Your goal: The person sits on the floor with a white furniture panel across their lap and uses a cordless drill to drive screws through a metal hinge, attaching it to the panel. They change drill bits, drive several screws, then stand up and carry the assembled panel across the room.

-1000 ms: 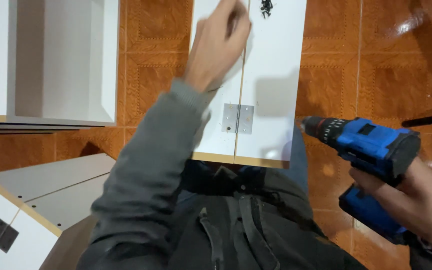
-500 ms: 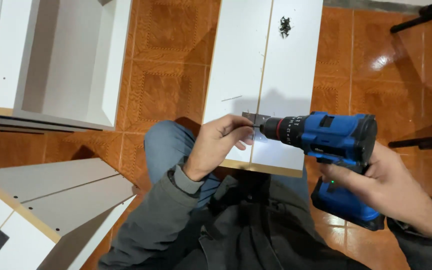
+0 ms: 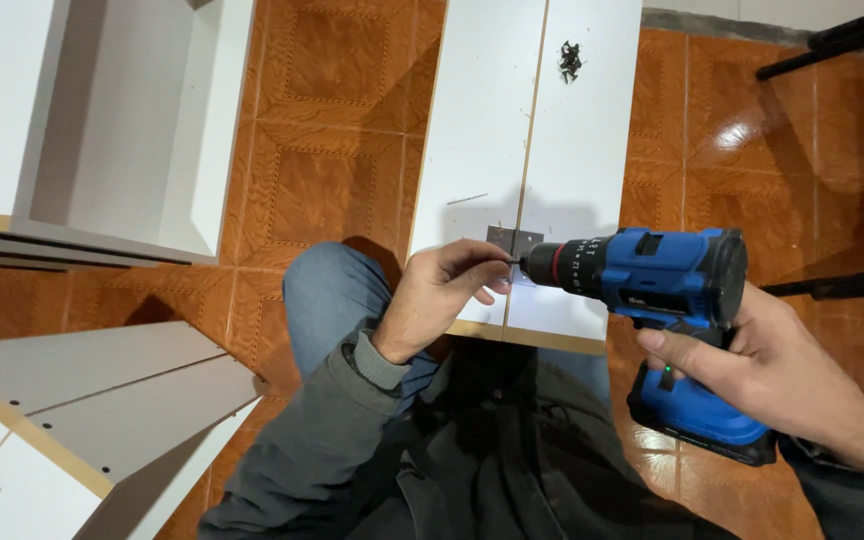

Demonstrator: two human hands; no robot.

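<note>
Glossy tiles point(image 3: 332, 190); smooth white panels point(image 3: 572, 150), blue drill point(image 3: 652, 275).

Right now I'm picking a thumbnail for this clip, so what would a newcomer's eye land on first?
The blue cordless drill at centre right, gripped in the right hand, its tip at a small metal hinge where two white panels meet. The left hand pinches at the drill's tip. A small heap of dark screws lies higher on the right-hand panel, above the glossy orange floor tiles.
</note>
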